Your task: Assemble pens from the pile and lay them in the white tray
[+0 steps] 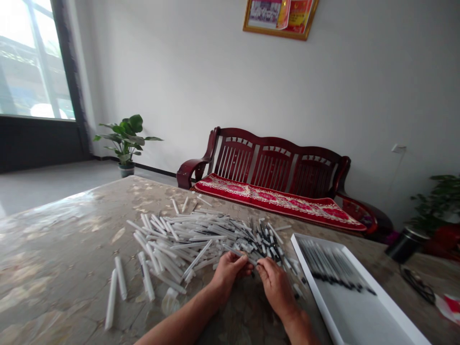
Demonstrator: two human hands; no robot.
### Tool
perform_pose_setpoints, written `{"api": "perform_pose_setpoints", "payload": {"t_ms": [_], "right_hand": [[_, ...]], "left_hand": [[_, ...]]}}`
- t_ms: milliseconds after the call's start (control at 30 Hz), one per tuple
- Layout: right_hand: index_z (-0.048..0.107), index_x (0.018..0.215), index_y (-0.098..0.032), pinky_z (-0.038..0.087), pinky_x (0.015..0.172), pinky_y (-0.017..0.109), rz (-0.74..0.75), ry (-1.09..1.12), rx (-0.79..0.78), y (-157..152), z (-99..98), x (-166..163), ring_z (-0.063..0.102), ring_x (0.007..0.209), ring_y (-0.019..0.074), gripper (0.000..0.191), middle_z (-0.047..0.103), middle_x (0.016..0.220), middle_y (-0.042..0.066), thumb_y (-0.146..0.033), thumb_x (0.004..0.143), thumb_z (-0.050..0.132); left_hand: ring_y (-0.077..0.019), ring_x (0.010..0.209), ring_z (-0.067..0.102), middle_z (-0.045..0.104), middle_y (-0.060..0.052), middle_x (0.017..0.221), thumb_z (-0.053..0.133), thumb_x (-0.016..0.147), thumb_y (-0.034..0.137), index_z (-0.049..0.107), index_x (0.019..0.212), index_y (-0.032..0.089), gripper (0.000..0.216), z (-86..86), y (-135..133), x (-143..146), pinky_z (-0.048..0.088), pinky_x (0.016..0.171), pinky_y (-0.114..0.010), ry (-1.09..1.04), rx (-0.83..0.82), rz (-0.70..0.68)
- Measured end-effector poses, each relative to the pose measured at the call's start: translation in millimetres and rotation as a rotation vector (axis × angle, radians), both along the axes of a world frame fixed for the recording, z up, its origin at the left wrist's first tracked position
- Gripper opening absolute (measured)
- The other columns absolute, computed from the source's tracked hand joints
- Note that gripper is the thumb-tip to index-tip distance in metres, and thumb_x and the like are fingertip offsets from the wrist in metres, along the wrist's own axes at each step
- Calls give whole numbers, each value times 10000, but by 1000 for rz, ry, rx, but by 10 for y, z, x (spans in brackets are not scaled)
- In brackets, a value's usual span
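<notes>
A slim pen (252, 261) is held between the left hand (231, 272) and the right hand (275, 283), fingers closed on it, above the tabletop (64, 273). Only the far part of the tray (362, 316) is occupied, by a row of pens (332, 261). An early stage is judged; a large heap of white tubes (158, 256) and black-tipped parts (268, 242) is left.

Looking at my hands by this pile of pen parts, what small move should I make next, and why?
Perhaps press your right hand toward your left hand along the slim pen piece, to seat its end: both hands pinch it, and the pens lined up in the white tray have dark ends. Your grip hides whether it's seated.
</notes>
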State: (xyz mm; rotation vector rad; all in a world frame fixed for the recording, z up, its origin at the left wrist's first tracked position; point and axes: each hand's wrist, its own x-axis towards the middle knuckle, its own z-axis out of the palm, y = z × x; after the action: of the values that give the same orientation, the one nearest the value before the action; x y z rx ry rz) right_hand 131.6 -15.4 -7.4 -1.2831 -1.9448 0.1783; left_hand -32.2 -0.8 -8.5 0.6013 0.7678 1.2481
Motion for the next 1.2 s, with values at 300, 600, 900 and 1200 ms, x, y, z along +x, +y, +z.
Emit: {"api": "perform_pose_setpoints", "payload": {"t_ms": [300, 600, 900, 1200], "right_hand": [[534, 625, -258, 388, 384, 271, -10, 597, -514, -48, -72, -183, 510, 403, 165, 506, 558, 493, -7, -671, 876, 384], [618, 872, -240, 499, 603, 276, -52, 357, -230, -50, -8, -85, 628, 690, 189, 366, 672, 761, 13, -562, 899, 446], [465, 608, -249, 343, 425, 269, -117, 408, -276, 21, -99, -182, 442, 432, 150, 475, 446, 476, -33, -599, 909, 355], [578, 742, -237, 427, 529, 263, -88, 371, -225, -12, -4, -142, 534, 572, 167, 425, 572, 606, -12, -597, 899, 416]], "left_hand": [[-138, 556, 646, 702, -17, 612, 911, 482, 443, 646, 725, 147, 466, 14, -32, 14, 510, 560, -233, 25, 84, -5], [-138, 599, 657, 698, -5, 635, 920, 437, 450, 634, 699, 148, 491, 10, -13, 23, 523, 587, -235, -41, 2, 38], [-147, 586, 655, 684, 10, 606, 918, 443, 440, 625, 707, 153, 487, -4, -45, 79, 524, 582, -250, -27, 34, 37], [-145, 586, 659, 704, -6, 619, 922, 420, 449, 629, 695, 153, 499, 8, -29, 88, 524, 585, -245, -44, 3, 51]]}}
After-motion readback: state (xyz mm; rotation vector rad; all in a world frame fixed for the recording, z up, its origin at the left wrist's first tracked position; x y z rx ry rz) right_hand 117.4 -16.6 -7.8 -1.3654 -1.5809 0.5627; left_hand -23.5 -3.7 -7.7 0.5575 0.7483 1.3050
